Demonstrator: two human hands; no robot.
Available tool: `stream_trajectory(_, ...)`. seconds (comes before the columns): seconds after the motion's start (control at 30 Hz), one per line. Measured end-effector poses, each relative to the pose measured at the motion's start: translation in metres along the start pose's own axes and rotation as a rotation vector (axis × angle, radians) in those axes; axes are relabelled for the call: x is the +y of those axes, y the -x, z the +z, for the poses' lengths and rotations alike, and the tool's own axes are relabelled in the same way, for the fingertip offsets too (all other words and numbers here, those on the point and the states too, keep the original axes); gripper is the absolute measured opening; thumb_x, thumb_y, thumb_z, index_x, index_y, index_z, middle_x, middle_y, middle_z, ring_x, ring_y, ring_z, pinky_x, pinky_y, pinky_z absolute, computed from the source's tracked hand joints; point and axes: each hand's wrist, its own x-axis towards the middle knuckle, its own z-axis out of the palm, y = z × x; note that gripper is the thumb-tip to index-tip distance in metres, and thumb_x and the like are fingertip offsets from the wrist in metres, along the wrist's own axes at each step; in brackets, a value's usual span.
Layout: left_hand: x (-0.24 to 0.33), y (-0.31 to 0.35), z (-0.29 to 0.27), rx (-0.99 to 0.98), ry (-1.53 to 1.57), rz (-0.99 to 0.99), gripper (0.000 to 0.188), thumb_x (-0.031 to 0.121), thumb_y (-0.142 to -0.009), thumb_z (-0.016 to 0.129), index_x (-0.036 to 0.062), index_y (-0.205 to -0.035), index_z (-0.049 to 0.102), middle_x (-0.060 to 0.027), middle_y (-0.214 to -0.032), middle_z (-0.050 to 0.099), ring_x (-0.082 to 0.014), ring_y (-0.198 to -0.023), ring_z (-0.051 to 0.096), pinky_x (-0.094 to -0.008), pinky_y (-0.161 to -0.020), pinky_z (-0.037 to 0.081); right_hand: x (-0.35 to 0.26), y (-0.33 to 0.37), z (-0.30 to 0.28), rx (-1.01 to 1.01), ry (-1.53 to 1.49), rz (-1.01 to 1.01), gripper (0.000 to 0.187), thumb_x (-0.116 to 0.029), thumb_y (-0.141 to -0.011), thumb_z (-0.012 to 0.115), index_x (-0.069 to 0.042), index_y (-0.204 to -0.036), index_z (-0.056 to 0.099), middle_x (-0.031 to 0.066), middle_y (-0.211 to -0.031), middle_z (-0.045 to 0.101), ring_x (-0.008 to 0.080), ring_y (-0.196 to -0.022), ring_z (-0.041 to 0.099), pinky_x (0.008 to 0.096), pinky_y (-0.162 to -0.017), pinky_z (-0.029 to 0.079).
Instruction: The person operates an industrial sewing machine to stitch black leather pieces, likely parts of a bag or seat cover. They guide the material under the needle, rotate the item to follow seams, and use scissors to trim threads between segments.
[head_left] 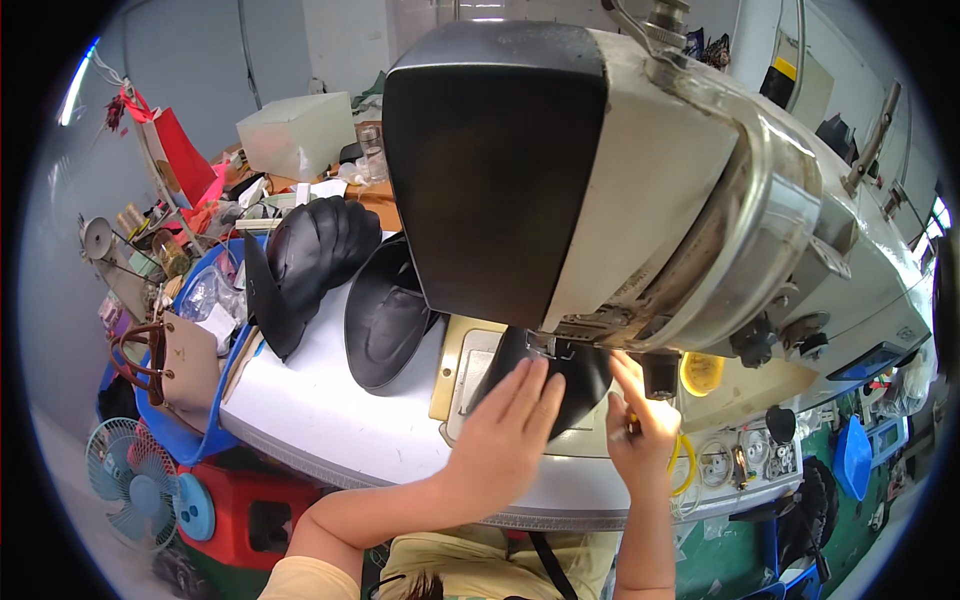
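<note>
A black, smooth, leather-like piece lies on the bed of a sewing machine, under its needle area. My left hand rests on the left part of this piece, its fingers stretched out flat. On the right side, my right hand reaches to the piece's edge with the index finger extended. Its other fingers curl round a small object with a yellow bit, mostly hidden in the palm. The machine head hides the far part of the piece.
Left of the machine, a curved black shoe-upper-like piece and a stack of similar pieces lie on the white table. A handbag, a blue bin, a fan and a red stool stand farther left.
</note>
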Motion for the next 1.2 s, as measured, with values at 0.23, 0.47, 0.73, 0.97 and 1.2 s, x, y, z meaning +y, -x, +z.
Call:
stream_trajectory(0.23, -0.109, 0.020, 0.035, 0.177, 0.231, -0.491, 0.019, 0.004, -0.084, 0.055, -0.0012, -0.102, 0.062, -0.0179, -0.079, 0.065, -0.0300, -0.068, 0.063, -0.0343, -0.060, 0.049, -0.033, 0.029, 0.024, -0.022, -0.271, 0.125, 0.042, -0.001, -0.072, 0.070, 0.001, -0.113, 0.057, 0.0111, -0.085, 0.064, 0.0160, -0.056, 0.056, 0.0248, -0.047, 0.044)
stream_trajectory(0.47, -0.094, 0.111, 0.006, 0.388, 0.951, -1.111, 0.030, 0.022, -0.097, 0.048, -0.0024, -0.087, 0.062, 0.0048, -0.064, 0.050, -0.0049, -0.058, 0.042, -0.0243, -0.051, 0.035, -0.044, 0.032, 0.099, -0.243, -0.517, 0.431, 0.023, -0.012, -0.087, 0.059, 0.000, -0.106, 0.053, 0.0164, -0.093, 0.064, 0.0297, -0.085, 0.066, 0.0344, -0.073, 0.051)
stream_trajectory(0.73, -0.056, 0.114, 0.008, 0.516, 1.320, -1.151, 0.041, 0.033, -0.098, 0.044, -0.0047, -0.108, 0.057, -0.0113, -0.102, 0.065, -0.0180, -0.087, 0.064, -0.0302, -0.077, 0.053, -0.040, 0.012, 0.158, -0.089, -0.390, 0.325, 0.022, -0.013, -0.084, 0.064, 0.000, -0.097, 0.053, 0.0130, -0.087, 0.062, 0.0265, -0.079, 0.065, 0.0344, -0.066, 0.050)
stream_trajectory(0.97, -0.058, 0.121, 0.013, 0.535, 1.341, -1.133, 0.042, 0.034, -0.097, 0.046, -0.0045, -0.109, 0.056, -0.0108, -0.103, 0.064, -0.0182, -0.088, 0.064, -0.0305, -0.077, 0.053, -0.051, -0.011, 0.161, -0.103, -0.327, 0.328, 0.018, -0.014, -0.080, 0.068, -0.002, -0.081, 0.057, 0.0100, -0.078, 0.060, 0.0266, -0.073, 0.065, 0.0323, -0.060, 0.049)
stream_trajectory(1.2, -0.145, 0.140, -0.014, 0.726, 1.093, -1.145, 0.038, 0.029, -0.095, 0.051, -0.0042, -0.111, 0.058, -0.0128, -0.104, 0.065, -0.0198, -0.091, 0.064, -0.0307, -0.081, 0.052, -0.066, -0.003, 0.105, -0.391, -0.627, 0.346, 0.016, -0.010, -0.080, 0.069, -0.001, -0.085, 0.057, 0.0050, -0.079, 0.056, 0.0136, -0.067, 0.055, 0.0253, -0.059, 0.044)
